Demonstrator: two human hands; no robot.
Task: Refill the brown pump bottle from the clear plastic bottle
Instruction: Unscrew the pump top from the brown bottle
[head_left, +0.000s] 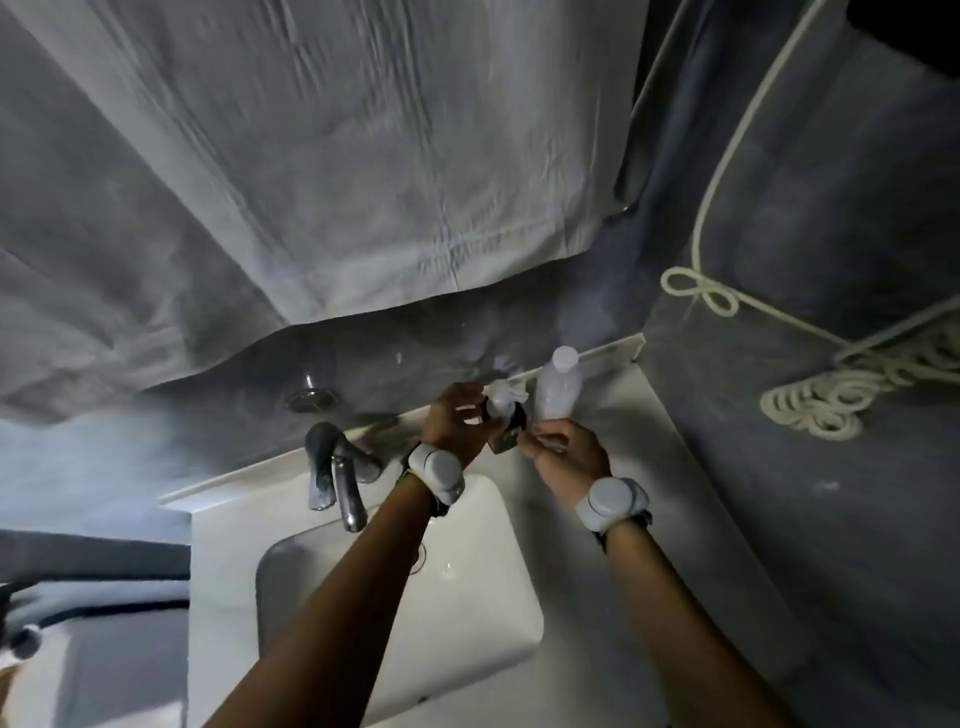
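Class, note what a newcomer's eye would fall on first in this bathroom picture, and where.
The big white sheet hanging above the sink fills the upper half. Below it, the left hand and right hand meet on the brown pump bottle at the back of the counter, right of the tap, with the clear plastic bottle upright just to its right.

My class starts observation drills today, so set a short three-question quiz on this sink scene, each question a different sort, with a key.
1. True or false: the clear plastic bottle stands upright on the counter, held by neither hand.
2. Which hand is at the pump head of the brown pump bottle? A) left hand B) right hand
3. Fill in: the tap lies to the ___ of both hands.
Key: 1 true; 2 A; 3 left.
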